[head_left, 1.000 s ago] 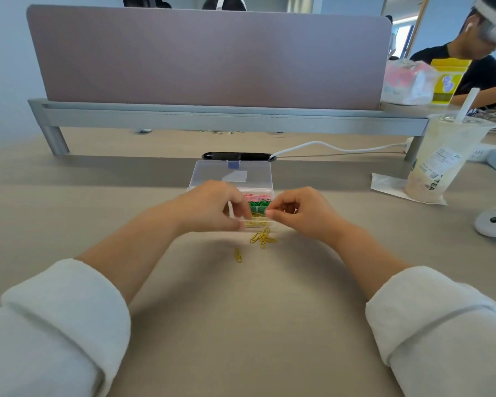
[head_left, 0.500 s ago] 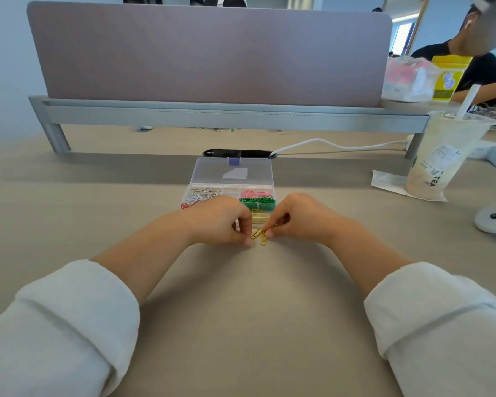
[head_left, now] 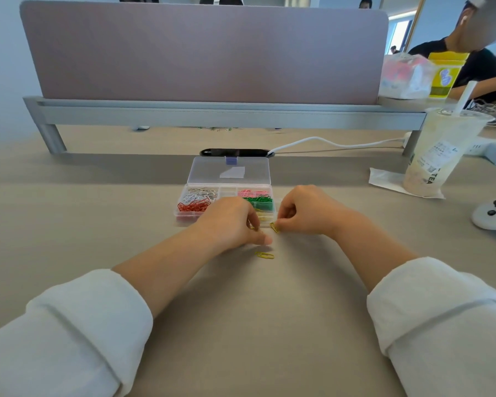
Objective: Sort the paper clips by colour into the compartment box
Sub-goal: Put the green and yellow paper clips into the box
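Pinching a yellow wire paper clip [head_left: 274, 227] between curled fingers [head_left: 284, 222], the right hand [head_left: 307, 213] sits just in front of the clear plastic compartment box [head_left: 181, 215], whose yellow cell lies straight beyond it. The left hand [head_left: 229, 224] is curled alongside; whether it holds anything I cannot tell. A loose yellow clip [head_left: 264, 255] lies crosswise on the beige desk [head_left: 69, 224], just beside the left thumb, nothing blocking it.

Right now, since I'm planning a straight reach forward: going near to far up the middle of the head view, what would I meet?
Nearest first: loose yellow clip → pinched yellow clip in the right hand → compartment box → open lid → black cable slot → grey rail → pink divider.
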`<action>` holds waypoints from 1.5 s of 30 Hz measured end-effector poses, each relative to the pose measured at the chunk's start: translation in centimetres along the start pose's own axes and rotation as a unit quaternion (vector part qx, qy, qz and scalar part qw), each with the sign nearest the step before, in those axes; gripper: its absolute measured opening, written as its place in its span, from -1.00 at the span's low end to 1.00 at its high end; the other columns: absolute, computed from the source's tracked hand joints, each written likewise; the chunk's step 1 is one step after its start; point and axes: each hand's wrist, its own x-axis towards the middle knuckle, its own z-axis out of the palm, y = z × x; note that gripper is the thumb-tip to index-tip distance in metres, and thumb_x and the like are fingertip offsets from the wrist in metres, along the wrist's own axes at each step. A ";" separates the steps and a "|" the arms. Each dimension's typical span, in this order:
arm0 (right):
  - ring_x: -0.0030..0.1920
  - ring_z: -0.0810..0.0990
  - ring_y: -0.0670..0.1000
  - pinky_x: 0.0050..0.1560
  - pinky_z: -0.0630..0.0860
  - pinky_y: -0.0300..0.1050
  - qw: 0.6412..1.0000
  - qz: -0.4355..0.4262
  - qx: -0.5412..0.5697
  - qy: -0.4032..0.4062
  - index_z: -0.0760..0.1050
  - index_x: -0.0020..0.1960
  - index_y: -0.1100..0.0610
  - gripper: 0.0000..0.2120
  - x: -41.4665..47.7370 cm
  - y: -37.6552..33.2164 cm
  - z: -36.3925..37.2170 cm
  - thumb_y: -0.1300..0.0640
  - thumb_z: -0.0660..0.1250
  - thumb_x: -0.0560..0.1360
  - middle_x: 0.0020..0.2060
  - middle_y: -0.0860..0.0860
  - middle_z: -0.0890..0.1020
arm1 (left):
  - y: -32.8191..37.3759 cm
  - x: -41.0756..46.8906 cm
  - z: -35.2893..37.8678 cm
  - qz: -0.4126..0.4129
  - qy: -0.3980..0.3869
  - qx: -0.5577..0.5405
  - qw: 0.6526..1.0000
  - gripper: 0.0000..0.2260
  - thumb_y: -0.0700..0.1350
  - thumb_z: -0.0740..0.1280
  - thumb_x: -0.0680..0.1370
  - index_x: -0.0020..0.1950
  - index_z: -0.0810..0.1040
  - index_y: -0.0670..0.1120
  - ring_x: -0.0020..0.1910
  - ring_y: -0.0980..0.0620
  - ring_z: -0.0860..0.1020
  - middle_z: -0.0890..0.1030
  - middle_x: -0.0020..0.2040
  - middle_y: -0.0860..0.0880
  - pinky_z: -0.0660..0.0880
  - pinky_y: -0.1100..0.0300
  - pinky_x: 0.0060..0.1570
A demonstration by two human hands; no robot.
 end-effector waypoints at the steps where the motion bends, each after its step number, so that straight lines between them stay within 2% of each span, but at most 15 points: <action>1: -0.29 0.50 -0.08 -0.21 0.41 -0.23 1.000 0.003 0.001 -0.004 0.65 -0.20 0.09 -0.91 0.0 -0.1 0.1 0.08 0.41 0.37 -0.41 -0.11 0.55 | 0.0 0.0 -0.1 0.000 -0.006 0.007 1.000 -0.63 0.19 0.43 0.35 0.03 0.61 -0.02 -0.17 0.08 0.44 0.52 -0.16 0.05 0.32 0.24 -0.18; 5: -0.33 0.47 -0.14 -0.28 0.40 -0.27 1.000 -0.007 0.002 -0.018 0.66 -0.17 0.07 -0.85 -0.1 -0.5 0.1 0.00 0.46 0.36 -0.41 -0.14 0.53 | -0.3 0.0 -0.4 0.021 -0.008 0.037 0.999 -0.70 0.11 0.43 0.40 0.06 0.61 0.00 -0.13 0.08 0.45 0.54 -0.12 0.04 0.35 0.22 -0.14; 9: -0.28 0.48 -0.12 -0.32 0.35 -0.37 0.999 -0.022 0.005 -0.030 0.68 -0.12 0.07 -0.89 -0.2 -1.0 0.1 0.09 0.47 0.37 -0.43 -0.20 0.50 | -0.3 0.0 -0.3 0.042 0.019 0.067 0.997 -0.81 -0.01 0.40 0.44 0.03 0.65 0.02 0.02 0.03 0.53 0.64 0.00 0.04 0.42 0.21 -0.05; 13: -0.24 0.51 -0.06 -0.26 0.41 -0.22 0.998 -0.047 -0.035 -0.027 0.67 -0.12 0.10 -0.90 -0.1 -1.2 0.2 0.12 0.42 0.40 -0.28 -0.03 0.63 | -0.3 -0.1 -0.4 0.034 0.023 0.072 0.997 -0.79 -0.02 0.40 0.44 0.06 0.62 0.01 0.05 0.01 0.53 0.64 0.01 0.04 0.44 0.18 0.00; 17: -0.26 0.49 -0.02 -0.19 0.45 -0.18 0.995 -0.072 -0.074 -0.008 0.65 -0.13 0.15 -0.87 -0.3 -1.4 0.6 0.16 0.35 0.40 -0.27 0.02 0.64 | -0.4 -0.2 -0.6 0.028 0.008 0.060 0.998 -0.79 -0.04 0.39 0.44 0.06 0.62 -0.01 0.00 0.04 0.55 0.65 -0.01 0.03 0.39 0.24 -0.07; 22: -0.31 0.46 -0.06 -0.31 0.36 -0.26 0.996 -0.076 -0.049 -0.003 0.63 -0.17 0.17 -0.89 -0.6 -1.3 0.5 0.18 0.34 0.39 -0.43 -0.09 0.48 | -0.3 -0.4 -1.1 0.021 -0.051 0.029 0.998 -0.86 -0.09 0.38 0.47 0.00 0.64 -0.07 -0.16 0.11 0.47 0.64 -0.06 0.01 0.39 0.26 -0.11; 25: -0.34 0.45 -0.06 -0.36 0.30 -0.39 0.996 -0.076 -0.041 -0.001 0.63 -0.19 0.17 -0.90 -0.6 -1.2 0.6 0.18 0.35 0.39 -0.49 -0.17 0.43 | -0.4 -0.6 -1.2 0.017 -0.091 0.012 0.996 -0.85 -0.10 0.36 0.49 0.02 0.62 -0.09 -0.14 0.11 0.47 0.60 -0.09 0.00 0.36 0.28 -0.12; 29: -0.35 0.44 -0.06 -0.31 0.35 -0.27 0.997 -0.074 -0.032 0.001 0.63 -0.21 0.15 -0.91 -0.5 -1.0 0.8 0.17 0.35 0.38 -0.50 -0.18 0.43 | -0.3 -0.6 -1.4 0.028 -0.114 0.025 0.993 -0.86 -0.11 0.34 0.50 0.03 0.59 -0.10 -0.11 0.10 0.46 0.55 -0.11 0.01 0.36 0.29 -0.10; 33: -0.37 0.42 -0.07 -0.35 0.31 -0.38 0.997 -0.076 -0.022 0.004 0.63 -0.21 0.17 -0.90 -0.5 -0.9 0.8 0.18 0.35 0.39 -0.50 -0.18 0.42 | -0.6 -0.6 -1.6 0.049 -0.124 0.043 0.990 -0.88 -0.12 0.35 0.49 0.00 0.58 -0.09 -0.12 0.09 0.46 0.54 -0.13 0.02 0.36 0.28 -0.12; 36: -0.38 0.42 -0.08 -0.35 0.31 -0.38 0.997 -0.070 -0.016 0.006 0.63 -0.21 0.16 -0.91 -0.4 -0.8 1.0 0.17 0.35 0.39 -0.50 -0.17 0.43 | -0.8 -0.5 -1.8 0.064 -0.137 0.039 0.988 -0.89 -0.14 0.35 0.49 0.00 0.57 -0.08 -0.13 0.09 0.48 0.58 -0.09 0.00 0.40 0.26 -0.14; 38: -0.37 0.42 -0.08 -0.34 0.31 -0.37 0.998 -0.067 -0.011 0.008 0.62 -0.21 0.15 -0.91 -0.3 -0.7 1.1 0.17 0.35 0.38 -0.50 -0.17 0.43 | -1.1 -0.5 -2.2 0.079 -0.144 -0.003 0.986 -0.92 -0.15 0.37 0.48 -0.04 0.56 -0.02 -0.16 0.11 0.49 0.57 -0.14 0.03 0.41 0.30 -0.17; 41: -0.44 0.40 -0.13 -0.36 0.30 -0.38 0.998 -0.066 -0.003 0.011 0.62 -0.22 0.13 -0.92 -0.2 -0.6 1.2 0.16 0.36 0.37 -0.51 -0.16 0.43 | -1.1 -0.8 -2.6 0.110 -0.185 -0.096 0.972 -0.84 -0.16 0.41 0.45 -0.06 0.53 0.07 -0.26 0.23 0.52 0.59 -0.23 0.12 0.45 0.33 -0.15; 45: -0.45 0.39 -0.16 -0.36 0.32 -0.31 0.998 -0.066 -0.002 0.010 0.62 -0.22 0.13 -0.93 -0.1 -0.6 1.3 0.15 0.37 0.37 -0.50 -0.16 0.43 | -0.2 -1.0 -1.8 0.129 -0.186 -0.035 0.973 -0.76 -0.11 0.43 0.44 0.09 0.57 0.02 -0.29 0.28 0.47 0.53 -0.26 0.17 0.35 0.53 -0.28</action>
